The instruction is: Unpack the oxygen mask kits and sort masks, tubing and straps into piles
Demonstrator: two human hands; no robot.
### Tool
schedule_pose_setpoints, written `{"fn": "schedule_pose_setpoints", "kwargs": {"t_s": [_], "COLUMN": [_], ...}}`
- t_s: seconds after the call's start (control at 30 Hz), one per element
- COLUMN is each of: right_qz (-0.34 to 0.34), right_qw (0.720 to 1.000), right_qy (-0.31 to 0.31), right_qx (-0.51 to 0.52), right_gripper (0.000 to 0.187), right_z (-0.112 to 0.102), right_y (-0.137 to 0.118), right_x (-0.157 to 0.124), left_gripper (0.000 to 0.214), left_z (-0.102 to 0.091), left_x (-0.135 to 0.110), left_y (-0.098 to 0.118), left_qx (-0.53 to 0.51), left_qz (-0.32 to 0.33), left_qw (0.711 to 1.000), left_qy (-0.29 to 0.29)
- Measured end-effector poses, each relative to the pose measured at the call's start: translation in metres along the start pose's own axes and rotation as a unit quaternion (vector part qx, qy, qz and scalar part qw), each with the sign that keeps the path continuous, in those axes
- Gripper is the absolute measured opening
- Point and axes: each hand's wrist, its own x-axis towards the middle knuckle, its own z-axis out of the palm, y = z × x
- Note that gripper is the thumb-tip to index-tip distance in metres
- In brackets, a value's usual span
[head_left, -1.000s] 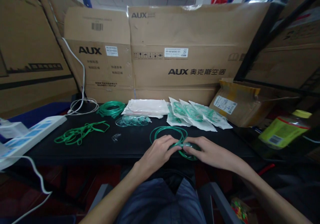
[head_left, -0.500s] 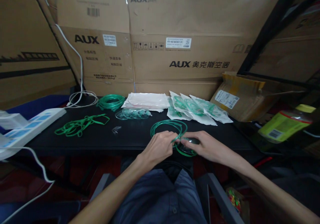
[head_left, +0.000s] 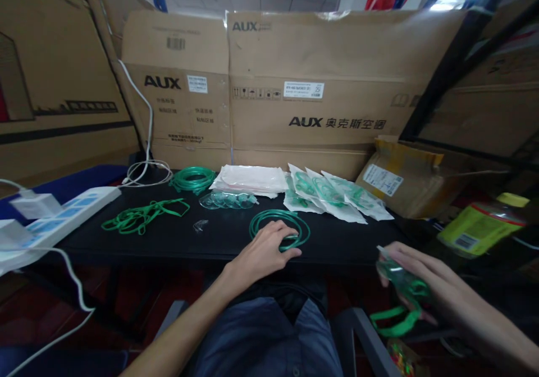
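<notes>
pressing flat on the green tube coil (head_left: 280, 226), left hand (head_left: 263, 250) lies open; right hand (head_left: 421, 284) grips a mask (head_left: 402, 281) off the table (head_left: 345, 239).

Inventory: two green tubing coils (head_left: 190, 180), at least three sealed pouches (head_left: 332, 194), one stack of flat bags (head_left: 248, 179), one cluster of clear masks (head_left: 227, 200), one separate held mask (head_left: 400, 278), one tangle of green straps (head_left: 141, 217), one power strip (head_left: 63, 214), one labelled bottle (head_left: 480, 226).
</notes>
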Motion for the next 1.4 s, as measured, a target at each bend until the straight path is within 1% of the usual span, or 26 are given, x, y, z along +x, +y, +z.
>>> {"fn": "schedule_pose_setpoints", "kwargs": {"t_s": [0.07,0.13,0.17,0.23,0.3,0.37,0.4,0.47,0.5,0.53,0.6,0.7,0.77,0.8,0.87,0.93,1.03,1.17,1.27,1.4], "right_qz": [0.04,0.046,0.045,0.041,0.027,-0.001,-0.021,-0.076,-0.113,-0.149,-0.185,-0.18,-0.174,-0.171,-0.161,-0.152,-0.146,-0.141,-0.142,-0.146], "right_qw": [0.995,0.987,0.983,0.975,0.968,0.968,0.973,0.988,0.991,0.984,0.948,0.883,0.86,0.854,0.847,0.841,0.838,0.845,0.864,0.899], "right_qy": [-0.05,-0.094,-0.113,-0.148,-0.169,-0.167,-0.157,-0.11,-0.073,-0.029,0.02,0.011,0.009,0.009,0.009,0.006,-0.001,-0.027,-0.048,-0.076], "right_qx": [0.076,0.121,0.134,0.159,0.181,0.185,0.168,0.075,-0.001,-0.092,-0.26,-0.433,-0.479,-0.491,-0.506,-0.519,-0.526,-0.515,-0.48,-0.406], "right_gripper": [0.055,0.05,0.048,0.047,0.047,0.042,0.037,0.023,0.018,0.015,0.019,0.029,0.031,0.031,0.03,0.03,0.03,0.024,0.019,0.021], "right_z": [0.023,0.047,0.058,0.076,0.087,0.089,0.087,0.079,0.075,0.072,0.069,0.077,0.088,0.094,0.104,0.111,0.112,0.102,0.096,0.093], "right_y": [0.01,0.016,0.017,0.018,0.018,0.015,0.013,0.005,-0.002,-0.009,-0.028,-0.055,-0.066,-0.07,-0.072,-0.07,-0.067,-0.066,-0.061,-0.047], "right_x": [0.004,0.007,0.009,0.012,0.015,0.022,0.027,0.04,0.048,0.057,0.075,0.099,0.111,0.116,0.125,0.13,0.133,0.127,0.122,0.124], "left_gripper": [0.044,0.046,0.044,0.031,0.019,0.014,0.014,0.015,0.016,0.018,0.023,0.029,0.038,0.044,0.052,0.049,0.033,0.02,0.014,0.011], "left_z": [-0.004,-0.009,-0.011,-0.016,-0.02,-0.024,-0.026,-0.031,-0.033,-0.035,-0.04,-0.047,-0.051,-0.053,-0.055,-0.055,-0.054,-0.057,-0.063,-0.066], "left_x": [-0.001,-0.003,-0.005,-0.008,-0.012,-0.016,-0.019,-0.022,-0.024,-0.025,-0.026,-0.022,-0.017,-0.014,-0.008,-0.002,0.007,0.018,0.026,0.031], "left_y": [0.003,0.008,0.01,0.013,0.015,0.014,0.013,0.01,0.01,0.009,0.007,0.004,-0.001,-0.005,-0.012,-0.021,-0.034,-0.044,-0.044,-0.042], "left_qx": [0.015,0.042,0.057,0.08,0.088,0.085,0.084,0.082,0.079,0.076,0.072,0.098,0.144,0.169,0.2,0.202,0.189,0.159,0.131,0.113], "left_qz": [0.0,-0.006,-0.013,-0.025,-0.019,-0.003,0.002,0.0,-0.005,-0.009,-0.024,-0.068,-0.12,-0.15,-0.202,-0.226,-0.226,-0.238,-0.254,-0.259], "left_qw": [1.0,0.999,0.998,0.996,0.994,0.994,0.994,0.994,0.994,0.994,0.995,0.993,0.982,0.974,0.959,0.953,0.955,0.956,0.955,0.953], "left_qy": [-0.014,-0.025,-0.031,-0.044,-0.059,-0.068,-0.071,-0.075,-0.077,-0.077,-0.063,-0.002,0.032,0.034,0.008,-0.028,-0.047,-0.064,-0.085,-0.105]}}
